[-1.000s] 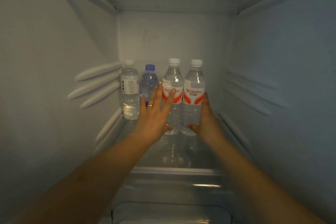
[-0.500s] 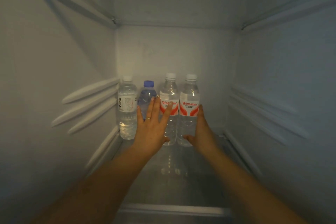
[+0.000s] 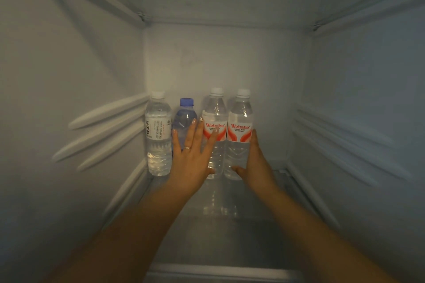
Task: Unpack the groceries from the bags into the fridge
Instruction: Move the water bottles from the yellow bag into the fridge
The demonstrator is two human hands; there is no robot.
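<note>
Both forearms are bare up to the bottom edge of the view, with no sleeve, watch or bracelet on either. The left hand (image 3: 192, 158) wears one thin, plain band ring (image 3: 187, 148) low on a finger. Its fingernails (image 3: 194, 121) are longish and pale, and one carries a speckled, glittery pattern. The right hand (image 3: 255, 163) wears no visible jewellery.

There is only one view, from a wide-angle camera on the person's head. It looks straight into the fridge compartment and a little downward onto the glass shelf (image 3: 253, 232). It is near: both forearms come in from the bottom edge and reach forward to the bottles (image 3: 239, 135) at the back wall. The side walls bend outward at the edges.
</note>
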